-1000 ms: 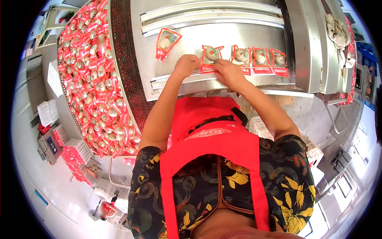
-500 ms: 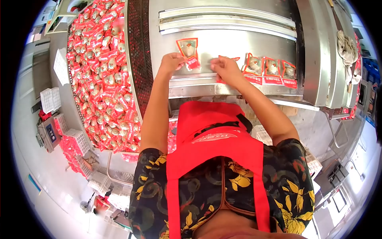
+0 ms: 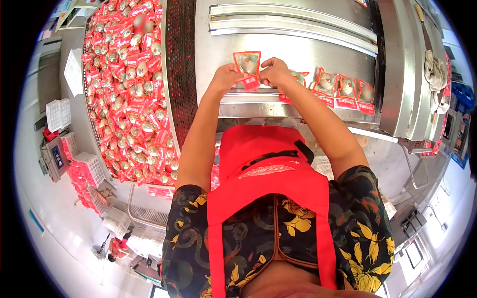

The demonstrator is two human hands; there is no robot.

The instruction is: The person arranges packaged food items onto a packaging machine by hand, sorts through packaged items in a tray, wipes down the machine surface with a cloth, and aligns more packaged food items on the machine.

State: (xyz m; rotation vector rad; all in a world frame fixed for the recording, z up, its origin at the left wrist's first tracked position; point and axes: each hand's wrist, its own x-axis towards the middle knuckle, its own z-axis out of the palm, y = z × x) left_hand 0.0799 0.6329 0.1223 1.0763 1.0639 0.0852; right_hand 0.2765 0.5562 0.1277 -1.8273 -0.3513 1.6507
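Between my hands is a red-edged clear packet (image 3: 248, 63) on the steel work surface (image 3: 293, 47). My left hand (image 3: 229, 78) pinches the lower left of its red end. At the packet's right edge, my right hand (image 3: 275, 73) has its fingers closed together; whether they grip it is hard to see. Another packet (image 3: 299, 77) lies partly hidden behind my right hand. Further right, three packets (image 3: 325, 83) stand side by side along the front bar, their red ends toward me.
A large perforated-edged bin (image 3: 181, 64) heaped with red packets (image 3: 131, 99) is on the left. Metal rails (image 3: 293, 30) cross the far side of the surface. A cloth (image 3: 435, 72) hangs on the machine at right. A distant person (image 3: 118, 249) is at lower left.
The left packet has come upright between my hands. My right hand has moved left, away from the row, to that packet's edge. The whole view has shifted somewhat.
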